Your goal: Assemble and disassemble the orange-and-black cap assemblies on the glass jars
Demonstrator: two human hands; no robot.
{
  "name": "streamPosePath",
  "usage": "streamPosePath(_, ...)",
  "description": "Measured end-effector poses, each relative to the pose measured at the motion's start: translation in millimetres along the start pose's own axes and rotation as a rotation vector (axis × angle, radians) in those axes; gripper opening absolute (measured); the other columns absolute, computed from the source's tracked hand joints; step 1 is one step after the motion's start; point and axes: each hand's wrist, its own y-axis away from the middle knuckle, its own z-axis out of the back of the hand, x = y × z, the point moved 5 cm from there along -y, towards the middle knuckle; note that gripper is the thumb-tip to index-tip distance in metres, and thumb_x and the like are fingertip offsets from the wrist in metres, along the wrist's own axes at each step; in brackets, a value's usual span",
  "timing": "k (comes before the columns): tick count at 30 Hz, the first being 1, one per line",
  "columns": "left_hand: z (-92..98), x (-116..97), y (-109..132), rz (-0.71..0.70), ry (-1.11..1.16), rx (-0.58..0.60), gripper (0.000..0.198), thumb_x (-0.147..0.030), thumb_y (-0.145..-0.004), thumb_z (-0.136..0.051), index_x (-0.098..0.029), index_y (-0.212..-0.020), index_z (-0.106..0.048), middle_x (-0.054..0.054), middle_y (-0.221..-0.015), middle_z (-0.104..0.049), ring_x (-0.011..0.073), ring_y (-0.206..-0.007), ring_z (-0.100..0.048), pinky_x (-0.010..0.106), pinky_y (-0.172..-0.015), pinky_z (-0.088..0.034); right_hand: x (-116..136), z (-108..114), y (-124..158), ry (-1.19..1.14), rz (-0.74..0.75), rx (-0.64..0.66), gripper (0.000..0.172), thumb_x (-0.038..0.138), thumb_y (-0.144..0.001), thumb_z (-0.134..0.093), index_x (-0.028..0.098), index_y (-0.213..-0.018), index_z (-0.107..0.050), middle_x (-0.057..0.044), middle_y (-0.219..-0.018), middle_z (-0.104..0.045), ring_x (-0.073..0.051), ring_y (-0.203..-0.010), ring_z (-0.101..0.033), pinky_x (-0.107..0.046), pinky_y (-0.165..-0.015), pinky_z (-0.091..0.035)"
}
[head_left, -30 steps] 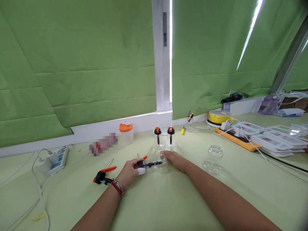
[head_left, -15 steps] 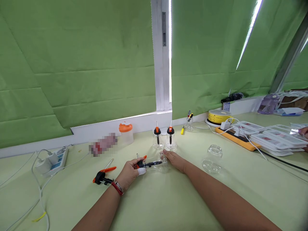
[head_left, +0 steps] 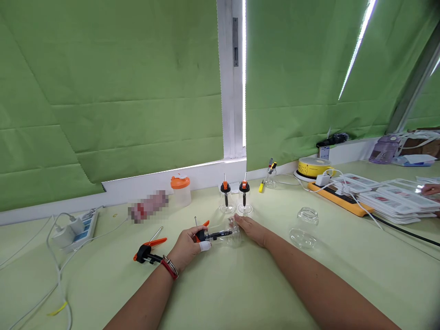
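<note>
My left hand [head_left: 188, 248] is closed around the black and orange valve piece [head_left: 202, 234] at the top of a clear cup [head_left: 228, 234] lying on its side on the table. A white wrap covers one fingertip, and a red band sits on that wrist. My right hand [head_left: 252, 229] grips the cup's open end from the right. Just behind them two finished clear cups [head_left: 226, 198] [head_left: 244, 198] with orange and black valves stand upright. A loose valve piece [head_left: 147, 250] with an orange lever lies left of my left hand.
An empty clear cup [head_left: 304, 227] rests to the right. At the back stand an orange-lidded jar [head_left: 180, 189], a power strip [head_left: 77, 228] with cables, a yellow tape reel [head_left: 312, 167] and an orange power strip [head_left: 340, 198]. Stacked trays [head_left: 395, 199] lie far right, where another person's hand [head_left: 430, 189] shows.
My hands have barely moved on the cup and valve. The other person's hand at the far right edge has come further into view.
</note>
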Motion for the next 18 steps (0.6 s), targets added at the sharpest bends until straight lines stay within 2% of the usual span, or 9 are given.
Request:
streamPosePath(3, 0.7, 0, 0, 0.009, -0.009, -0.006, 0.055, -0.031, -0.049, -0.078, -0.015, -0.100, -0.066, 0.002, -0.085, -0.061, 0.0147, -0.073, -0.053, 0.024, -0.066, -0.041, 4, 3, 4, -0.098, 0.002, 0.060, 0.060, 0.063, -0.077, -0.046, 0.022, -0.121, -0.053, -0.008, -0.129, -0.049, -0.025, -0.123, -0.039, -0.042, -0.105, -0.022)
streamPosePath(5, 1.1, -1, 0, 0.002, -0.001, -0.006, 0.054, -0.031, -0.049, -0.078, -0.015, -0.099, -0.066, 0.003, -0.087, -0.061, 0.0150, -0.074, -0.053, 0.024, -0.066, -0.041, 8, 4, 7, -0.158, 0.038, 0.141, 0.066, 0.054, -0.073, -0.061, 0.027, -0.130, -0.042, -0.008, -0.135, -0.042, -0.023, -0.127, -0.034, -0.041, -0.105, -0.022)
streamPosePath(8, 1.6, -1, 0, 0.000, 0.007, -0.011, 0.054, -0.031, -0.049, -0.079, -0.014, -0.098, -0.066, 0.003, -0.087, -0.061, 0.0151, -0.074, -0.053, 0.024, -0.066, -0.042, 13, 3, 10, -0.184, 0.091, 0.242, 0.080, 0.038, -0.058, -0.078, 0.027, -0.128, -0.041, -0.009, -0.132, -0.043, -0.023, -0.125, -0.036, -0.040, -0.102, -0.029)
streamPosePath(10, 1.4, 0, 0, 0.008, 0.007, -0.009, 0.054, -0.030, -0.048, -0.079, -0.014, -0.098, -0.067, 0.002, -0.083, -0.061, 0.0146, -0.072, -0.052, 0.024, -0.065, -0.042, 14, 2, 11, -0.174, 0.104, 0.246, 0.076, 0.033, -0.056, -0.080, 0.025, -0.123, -0.045, -0.009, -0.128, -0.045, -0.024, -0.122, -0.038, -0.040, -0.100, -0.032)
streamPosePath(18, 1.6, 1, 0, 0.015, 0.032, 0.009, 0.060, -0.029, -0.046, -0.080, -0.014, -0.102, -0.065, 0.001, -0.079, -0.060, 0.0140, -0.071, -0.052, 0.024, -0.065, -0.041, 17, -4, 14, -0.156, 0.083, 0.219, 0.058, 0.046, -0.070, -0.067, 0.019, -0.119, -0.053, -0.010, -0.123, -0.052, -0.025, -0.116, -0.046, -0.042, -0.101, -0.031)
